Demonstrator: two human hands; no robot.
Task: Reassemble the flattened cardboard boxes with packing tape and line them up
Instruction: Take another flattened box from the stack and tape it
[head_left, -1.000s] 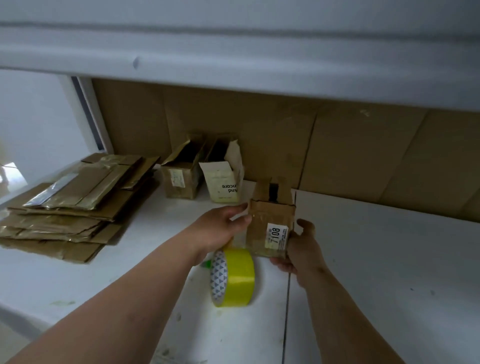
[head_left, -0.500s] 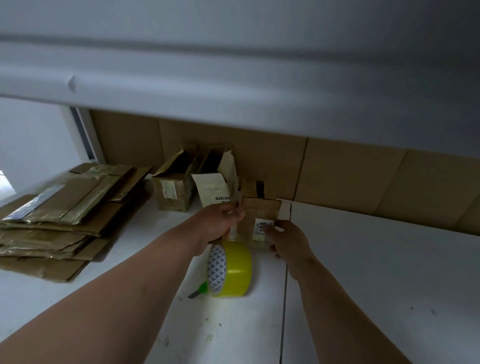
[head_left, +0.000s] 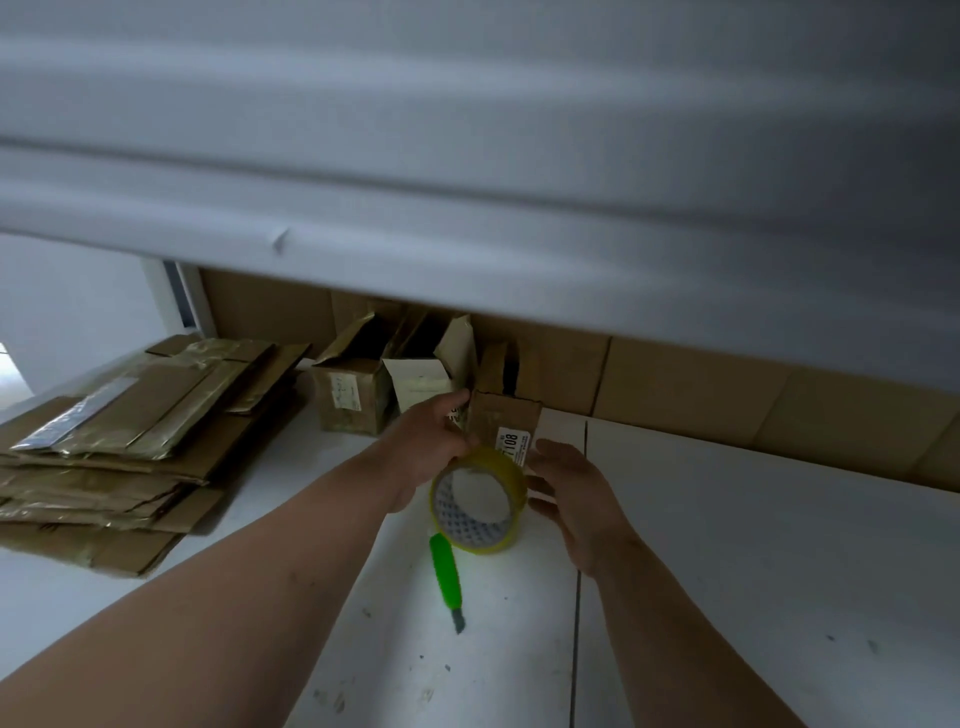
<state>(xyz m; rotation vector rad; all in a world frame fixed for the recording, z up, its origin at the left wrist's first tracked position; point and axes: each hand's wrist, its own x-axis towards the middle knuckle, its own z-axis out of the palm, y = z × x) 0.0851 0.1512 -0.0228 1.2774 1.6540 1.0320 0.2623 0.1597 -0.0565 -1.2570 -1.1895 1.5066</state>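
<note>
Two hands, left hand (head_left: 434, 447) pinching tape roll (head_left: 480, 501), right hand (head_left: 571, 488) relaxed.

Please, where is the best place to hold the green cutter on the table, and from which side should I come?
Probably grip the green cutter at the middle of its handle, coming from above. It lies flat on the white table, its blade tip points toward you, and its far end lies close under the tape roll.
</note>
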